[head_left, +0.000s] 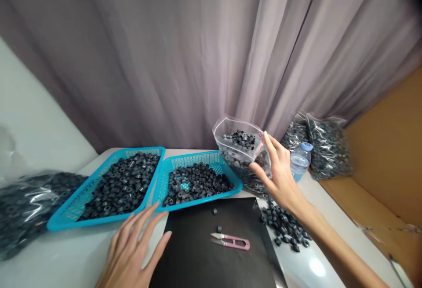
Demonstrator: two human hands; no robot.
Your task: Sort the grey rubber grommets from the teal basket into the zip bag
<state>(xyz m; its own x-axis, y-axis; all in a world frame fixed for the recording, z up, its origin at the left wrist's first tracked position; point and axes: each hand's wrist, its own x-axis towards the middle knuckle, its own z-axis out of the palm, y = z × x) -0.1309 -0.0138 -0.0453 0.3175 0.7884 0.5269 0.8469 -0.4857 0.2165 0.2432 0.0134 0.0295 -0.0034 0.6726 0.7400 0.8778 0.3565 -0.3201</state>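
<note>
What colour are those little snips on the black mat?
The small thread snips have a pink handle and silvery blades, seen in the head view.

clear glossy plastic bag (pixel 242 140), crinkled, holds matt dark grey rubber-like rings. two baskets (pixel 158 151) of bright blue plastic, perforated walls. black mat (pixel 198 253) flat, matt. tabletop (pixel 66 253) white, smooth, slight shine. snips (pixel 231 240) with pink plastic handle, metal blades. curtain (pixel 165 59) of soft grey cloth, folded. cardboard (pixel 389 147) brown, matt. water bottle (pixel 300 160) of clear plastic.

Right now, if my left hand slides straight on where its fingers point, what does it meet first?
Probably the front rim of the less full blue basket, just beyond the fingertips of your left hand.
</note>
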